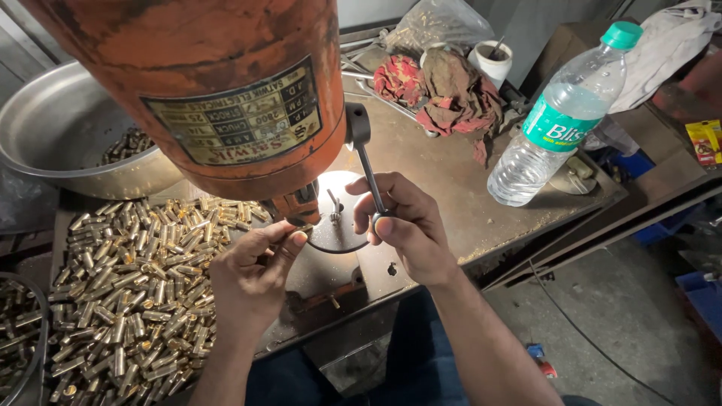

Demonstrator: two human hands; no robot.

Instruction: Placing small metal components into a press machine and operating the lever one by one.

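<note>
Crowding left hand (252, 274): brass pieces (128, 293), orange machine (226, 90)

1. The lever (371, 177) was a thin dark metal rod. It slanted down from a round black hub on the side of the orange machine (226, 90), and its lower end sat inside the closed right hand (402, 225).
2. The brass piece (303, 225) was a small, short part pinched at the fingertips of the left hand (252, 271), right under the machine's nose and beside the lit round plate (338, 237).
3. The brass pile (135, 293) lay in a loose heap of short, shiny cylinders on the bench, left of the left hand, pointing every way.
</note>
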